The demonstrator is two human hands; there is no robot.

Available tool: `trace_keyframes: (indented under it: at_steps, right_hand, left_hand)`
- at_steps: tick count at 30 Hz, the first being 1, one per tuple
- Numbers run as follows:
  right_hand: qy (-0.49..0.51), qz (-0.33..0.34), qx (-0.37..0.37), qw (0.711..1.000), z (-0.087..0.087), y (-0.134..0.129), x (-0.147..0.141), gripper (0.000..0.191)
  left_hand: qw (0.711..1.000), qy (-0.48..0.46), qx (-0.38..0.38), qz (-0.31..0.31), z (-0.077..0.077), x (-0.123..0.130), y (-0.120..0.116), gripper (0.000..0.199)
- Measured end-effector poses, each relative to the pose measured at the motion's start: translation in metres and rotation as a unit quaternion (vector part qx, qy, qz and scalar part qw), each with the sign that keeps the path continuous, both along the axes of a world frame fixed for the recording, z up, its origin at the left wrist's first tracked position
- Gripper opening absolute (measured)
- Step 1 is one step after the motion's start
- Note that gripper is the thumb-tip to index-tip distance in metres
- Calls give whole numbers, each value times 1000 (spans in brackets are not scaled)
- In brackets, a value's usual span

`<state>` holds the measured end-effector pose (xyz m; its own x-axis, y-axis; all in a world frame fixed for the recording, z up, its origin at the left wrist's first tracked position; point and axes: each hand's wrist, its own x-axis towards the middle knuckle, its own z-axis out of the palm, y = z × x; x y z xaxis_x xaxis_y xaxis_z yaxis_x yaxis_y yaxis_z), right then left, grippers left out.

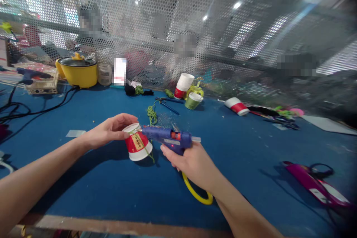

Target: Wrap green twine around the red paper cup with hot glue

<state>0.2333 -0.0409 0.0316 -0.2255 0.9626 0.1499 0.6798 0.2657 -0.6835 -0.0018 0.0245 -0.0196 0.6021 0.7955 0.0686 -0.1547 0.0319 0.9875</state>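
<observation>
My left hand (118, 127) grips an upside-down red and white paper cup (138, 145) near its raised base. A strand of green yarn (150, 152) runs over the cup and hangs down its right side. My right hand (192, 160) is wrapped around the handle of a blue hot glue gun (170, 136), whose small red light is lit. The gun's nozzle points left and meets the cup near its upper rim; whether they touch I cannot tell. Beyond the cup lies a loose bundle of green yarn (152, 114).
Behind are blue-handled pliers (170, 100), stacked paper cups (184, 83), a green-wrapped cup (193, 100) and a tipped cup (237, 106). A yellow electric pot (79, 72) stands back left. A purple power strip (315, 184) lies right. Perforated mesh (156, 26) borders the blue table.
</observation>
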Motion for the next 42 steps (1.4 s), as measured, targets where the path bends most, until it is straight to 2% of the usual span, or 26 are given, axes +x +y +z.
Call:
trace_keyframes:
  at_steps: [5, 12, 20, 26, 36, 42]
  right_hand:
    - [-13, -18, 6, 1000, -1, 2, 3, 18]
    - [-1, 3, 4, 1000, -2, 0, 1, 15]
    - [28, -40, -62, 997, -2, 8, 3, 17]
    - [13, -15, -22, 1000, -1, 3, 1, 16]
    - [-3, 6, 4, 1000, 1, 0, 1, 16]
    - [17, 12, -24, 999, 1, -5, -6, 13]
  left_hand:
    - [1000, -1, -1, -3, 1, 1, 0, 41]
    - [1000, -4, -5, -3, 0, 0, 0, 41]
    - [1000, -8, -8, -9, 1, 1, 0, 42]
    - [1000, -11, -3, 3, -1, 1, 0, 41]
    - [1000, -17, -4, 5, -3, 2, 0, 42]
    - [1000, -14, -7, 17, -3, 2, 0, 42]
